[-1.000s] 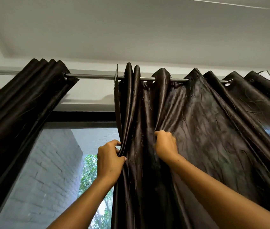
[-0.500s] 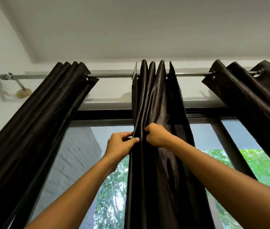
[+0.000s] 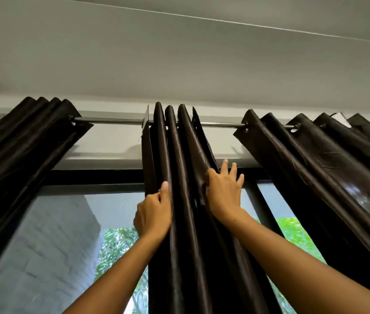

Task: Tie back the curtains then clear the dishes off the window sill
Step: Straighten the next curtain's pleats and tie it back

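A dark brown shiny curtain panel (image 3: 184, 155) hangs bunched in tight folds at the middle of a metal rod (image 3: 113, 120). My left hand (image 3: 153, 214) grips the left folds of this panel, fingers curled round the cloth. My right hand (image 3: 224, 191) lies flat on the right side of the same bunch, fingers spread and straight. A second panel (image 3: 20, 143) is gathered at the left end of the rod. A third panel (image 3: 315, 150) hangs in looser folds at the right. The window sill and the dishes are out of view.
Behind the curtains is a dark-framed window (image 3: 93, 177) with a grey brick wall (image 3: 50, 245) and green leaves (image 3: 116, 250) outside. The white ceiling (image 3: 179, 53) fills the upper half of the view.
The middle panel went from spread wide to bunched tight. My right hand has let go of its pinch and now lies open on the folds, higher up. The view tilted upward.
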